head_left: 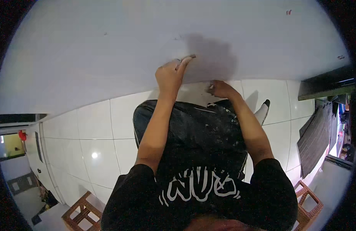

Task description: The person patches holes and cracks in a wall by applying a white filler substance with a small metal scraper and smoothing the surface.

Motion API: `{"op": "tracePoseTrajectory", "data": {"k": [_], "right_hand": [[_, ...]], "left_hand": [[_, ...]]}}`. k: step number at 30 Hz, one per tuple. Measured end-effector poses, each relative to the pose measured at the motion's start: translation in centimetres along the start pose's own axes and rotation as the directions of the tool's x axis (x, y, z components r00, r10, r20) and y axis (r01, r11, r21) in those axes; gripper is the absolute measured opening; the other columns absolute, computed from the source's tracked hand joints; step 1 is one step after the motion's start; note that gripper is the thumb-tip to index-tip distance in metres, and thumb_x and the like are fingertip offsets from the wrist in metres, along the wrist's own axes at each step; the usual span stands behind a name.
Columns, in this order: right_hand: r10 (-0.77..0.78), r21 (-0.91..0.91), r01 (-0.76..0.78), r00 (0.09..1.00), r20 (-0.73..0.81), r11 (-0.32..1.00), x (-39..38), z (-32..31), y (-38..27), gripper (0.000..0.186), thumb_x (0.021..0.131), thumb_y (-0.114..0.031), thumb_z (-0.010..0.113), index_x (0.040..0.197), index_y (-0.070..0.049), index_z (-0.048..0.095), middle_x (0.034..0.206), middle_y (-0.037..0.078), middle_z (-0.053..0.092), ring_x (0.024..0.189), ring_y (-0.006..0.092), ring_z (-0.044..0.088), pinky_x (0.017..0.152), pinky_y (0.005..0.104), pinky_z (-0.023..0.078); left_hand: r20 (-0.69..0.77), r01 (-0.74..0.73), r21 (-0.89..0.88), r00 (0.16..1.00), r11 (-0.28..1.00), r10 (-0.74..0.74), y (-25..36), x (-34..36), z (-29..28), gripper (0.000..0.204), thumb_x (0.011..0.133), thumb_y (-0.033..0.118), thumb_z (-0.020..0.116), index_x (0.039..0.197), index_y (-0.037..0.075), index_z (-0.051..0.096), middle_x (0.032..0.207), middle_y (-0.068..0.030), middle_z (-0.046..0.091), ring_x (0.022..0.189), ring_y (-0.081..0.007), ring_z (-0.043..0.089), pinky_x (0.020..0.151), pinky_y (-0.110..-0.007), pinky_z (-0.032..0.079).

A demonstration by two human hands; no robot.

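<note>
My left hand [171,73] is closed against the white wall [108,50], its thumb pointing up and right toward a small dark mark or piece at the fingertips; what it grips is too small to make out. A soft shadow falls to its right. Lower, near the foot of the wall, my right hand [220,89] has curled fingers by the white tiled floor [93,119], around something dark that I cannot identify. My dark, stained trousers [189,131] are folded beneath my forearms as I sit low before the wall.
Brown woven-look stools [81,206] stand low at left and right [309,204]. At the right are a dark ledge [320,86], a grey mat or cloth [314,142] and an opening. A white door [33,146] and another opening are at the far left.
</note>
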State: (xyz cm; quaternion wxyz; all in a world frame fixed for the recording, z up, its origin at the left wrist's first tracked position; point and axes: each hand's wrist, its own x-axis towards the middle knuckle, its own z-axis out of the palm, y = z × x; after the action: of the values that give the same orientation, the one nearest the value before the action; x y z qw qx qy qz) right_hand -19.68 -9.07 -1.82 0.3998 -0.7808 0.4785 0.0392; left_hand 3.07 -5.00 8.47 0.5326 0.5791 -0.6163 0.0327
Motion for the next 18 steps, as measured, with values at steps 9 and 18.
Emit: {"op": "tracePoseTrajectory", "data": {"k": [9, 18], "right_hand": [[-0.042, -0.010, 0.042, 0.999, 0.032, 0.999, 0.0, 0.1, 0.6, 0.040, 0.090, -0.037, 0.064, 0.103, 0.001, 0.065, 0.084, 0.015, 0.070, 0.075, 0.0236, 0.068, 0.071, 0.0379, 0.053], [0.061, 0.012, -0.061, 0.998, 0.024, 0.998, 0.3, 0.2, 1.2, 0.040, 0.089, -0.039, 0.063, 0.102, 0.000, 0.065, 0.084, 0.015, 0.070, 0.077, 0.0254, 0.066, 0.073, 0.0397, 0.052]], "left_hand": [[0.049, 0.130, 0.029, 0.990, 0.991, -0.131, 0.0, -0.1, 0.1, 0.051, 0.082, 0.037, 0.076, 0.053, 0.003, 0.050, 0.048, -0.0129, 0.041, 0.042, -0.0259, 0.035, 0.042, -0.034, 0.033], [-0.016, 0.049, 0.095, 0.999, 0.994, -0.047, -0.2, 0.6, -0.6, 0.054, 0.083, 0.036, 0.076, 0.050, 0.004, 0.048, 0.047, -0.0110, 0.037, 0.045, -0.0235, 0.026, 0.041, -0.033, 0.030]]}}
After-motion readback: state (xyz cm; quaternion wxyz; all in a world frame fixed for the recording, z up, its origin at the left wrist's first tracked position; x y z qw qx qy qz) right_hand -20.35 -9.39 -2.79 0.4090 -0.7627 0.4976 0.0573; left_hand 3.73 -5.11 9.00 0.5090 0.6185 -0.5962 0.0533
